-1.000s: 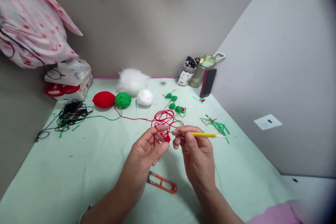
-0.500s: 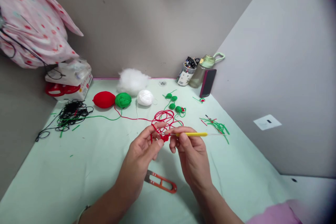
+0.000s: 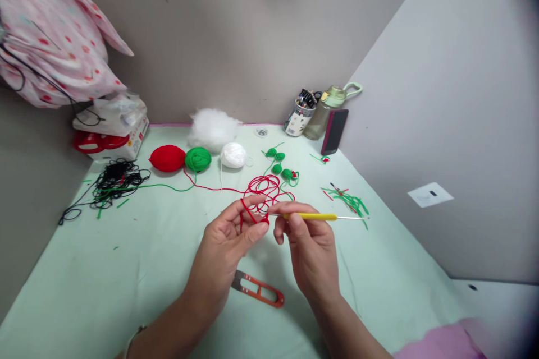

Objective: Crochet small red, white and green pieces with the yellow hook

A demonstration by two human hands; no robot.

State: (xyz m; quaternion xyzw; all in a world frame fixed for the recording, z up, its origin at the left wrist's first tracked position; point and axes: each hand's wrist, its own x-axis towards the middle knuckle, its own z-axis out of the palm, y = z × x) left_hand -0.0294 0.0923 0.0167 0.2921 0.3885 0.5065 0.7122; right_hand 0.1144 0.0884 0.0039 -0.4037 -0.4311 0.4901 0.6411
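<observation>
Between thumb and fingers, my left hand pinches a small piece of red crochet work, with a red strand looped over its index finger. My right hand is closed around the yellow handle of a crochet hook. The hook's metal tip points left and meets the red work; its other metal end sticks out to the right. Loose coils of red yarn lie just beyond my fingers. Thread snips with an orange frame rest on the table below my hands, their blade end partly behind my left wrist.
Red, green and white yarn balls stand in a row before white stuffing. Tangled black yarn lies left. Small green balls, green scraps, a phone, a bottle and a pen cup are right.
The hook has shifted slightly right and shows more of its rear metal end. The red work has turned a little in my left fingers, and the strand on the index finger slants more.
</observation>
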